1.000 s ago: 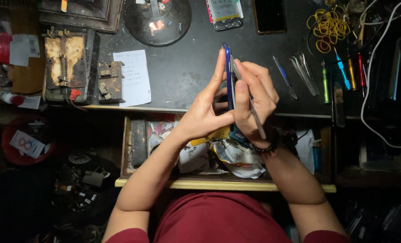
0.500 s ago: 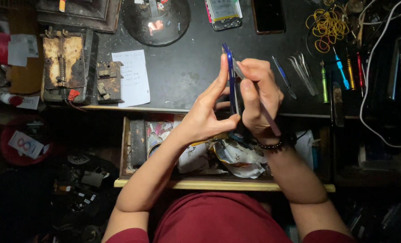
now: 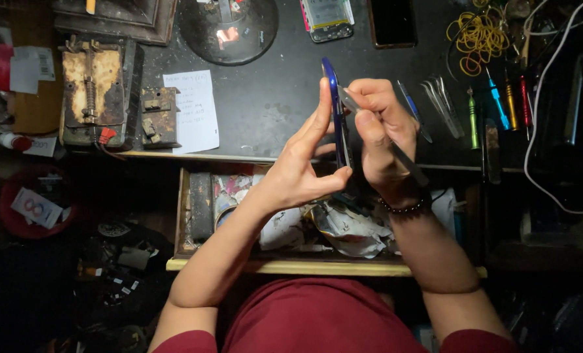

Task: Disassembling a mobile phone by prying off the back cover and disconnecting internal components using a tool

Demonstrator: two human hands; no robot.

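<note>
Dark workbench [image 3: 265, 111] has bare room left of the hands | open drawer [image 3: 200, 209], contents half hidden | left hand [image 3: 301, 170] pinches blue phone [image 3: 336, 111] edge-on above the bench edge | right hand [image 3: 383, 131] pinches metal pry tool [image 3: 351, 99] against its rim; tip hard to see.

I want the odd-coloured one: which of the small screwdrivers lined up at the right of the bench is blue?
The second in the row, the blue screwdriver. The green screwdriver lies left of it; the orange one and red one lie right.
</note>
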